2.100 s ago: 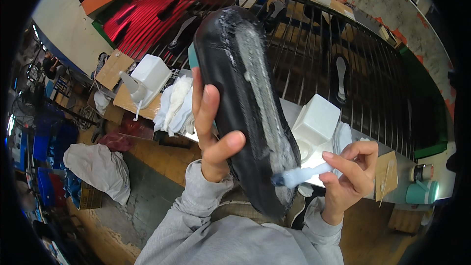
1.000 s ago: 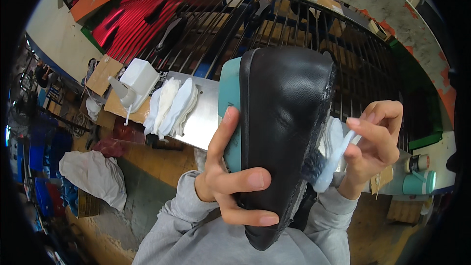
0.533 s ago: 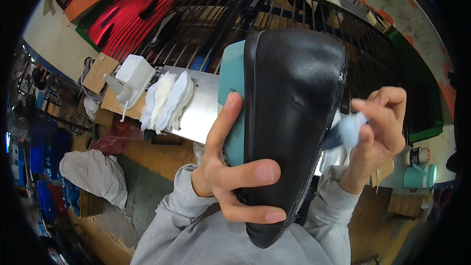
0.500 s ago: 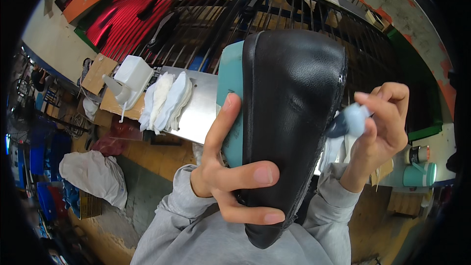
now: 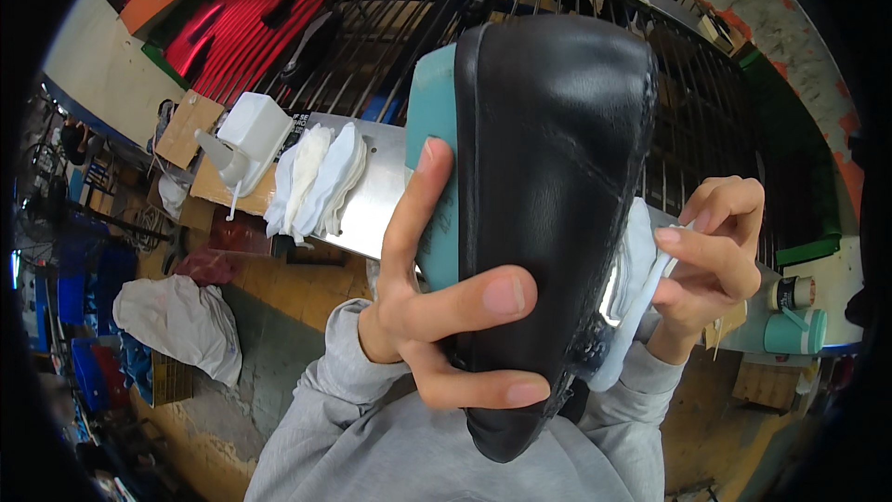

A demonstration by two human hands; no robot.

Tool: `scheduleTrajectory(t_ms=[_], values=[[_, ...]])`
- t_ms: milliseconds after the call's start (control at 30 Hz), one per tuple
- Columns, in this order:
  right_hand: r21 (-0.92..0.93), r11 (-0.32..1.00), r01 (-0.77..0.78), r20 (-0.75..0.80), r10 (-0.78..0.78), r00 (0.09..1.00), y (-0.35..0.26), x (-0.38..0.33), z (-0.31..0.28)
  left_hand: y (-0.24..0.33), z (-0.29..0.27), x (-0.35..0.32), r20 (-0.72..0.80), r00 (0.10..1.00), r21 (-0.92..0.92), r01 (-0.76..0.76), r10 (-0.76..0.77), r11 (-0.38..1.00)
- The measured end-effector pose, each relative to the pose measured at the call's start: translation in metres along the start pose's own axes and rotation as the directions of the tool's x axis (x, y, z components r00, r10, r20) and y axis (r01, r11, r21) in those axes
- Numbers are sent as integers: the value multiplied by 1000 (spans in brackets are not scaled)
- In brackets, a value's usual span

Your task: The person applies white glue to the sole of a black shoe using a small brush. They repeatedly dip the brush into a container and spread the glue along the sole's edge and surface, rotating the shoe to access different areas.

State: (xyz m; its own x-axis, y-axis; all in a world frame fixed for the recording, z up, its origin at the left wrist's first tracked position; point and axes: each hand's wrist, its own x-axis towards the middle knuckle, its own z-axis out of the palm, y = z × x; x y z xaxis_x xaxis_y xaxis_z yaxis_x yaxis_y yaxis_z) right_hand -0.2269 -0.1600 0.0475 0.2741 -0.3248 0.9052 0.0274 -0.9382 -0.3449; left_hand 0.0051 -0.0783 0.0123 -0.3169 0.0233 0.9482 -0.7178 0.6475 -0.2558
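A black leather shoe upper (image 5: 548, 186) stretched over a turquoise shoe last (image 5: 435, 112) stands upright in front of me, narrow end down. My left hand (image 5: 441, 325) wraps round its lower half, with one finger along the turquoise side and others across the black leather. A rough, dark edge runs down the right side of the leather. To the right of it, my right hand (image 5: 711, 256) pinches the top of a pale cloth (image 5: 621, 349) with a dark stained part beside the shoe's lower right edge. The shoe hides part of this cloth.
A metal-barred rack (image 5: 381, 56) holding dark shoes stretches behind the shoe, lit red at left. Folded white cloths (image 5: 321, 177) lie on a metal plate beside a white bottle (image 5: 255, 130). A turquoise container (image 5: 796, 330) stands at right; a white sack (image 5: 177, 321) sits lower left.
The shoe has risen slightly in my left hand. My right hand's fingers have shifted; the bunched, stained cloth now hangs lower and more spread along the shoe's right edge.
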Motion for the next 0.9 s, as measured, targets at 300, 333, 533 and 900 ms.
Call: scheduleTrajectory(t_ms=[300, 333, 533, 900], values=[[52, 999, -11, 102, 6, 995, -7, -5, -1, 16, 4, -3, -68, 960, -89, 265, -271, 960], [69, 998, -10, 122, 1, 993, -7, -3, -1, 17, 4, -4, -77, 951, -96, 292, -300, 952], [36, 963, -268, -32, 270, 962, -16, -19, 21, 15, 7, -9, -155, 896, -133, 399, -416, 907], [-47, 950, -308, -40, 307, 951, -32, -33, 26, -2, 5, -12, -272, 862, -23, 439, -428, 898]])
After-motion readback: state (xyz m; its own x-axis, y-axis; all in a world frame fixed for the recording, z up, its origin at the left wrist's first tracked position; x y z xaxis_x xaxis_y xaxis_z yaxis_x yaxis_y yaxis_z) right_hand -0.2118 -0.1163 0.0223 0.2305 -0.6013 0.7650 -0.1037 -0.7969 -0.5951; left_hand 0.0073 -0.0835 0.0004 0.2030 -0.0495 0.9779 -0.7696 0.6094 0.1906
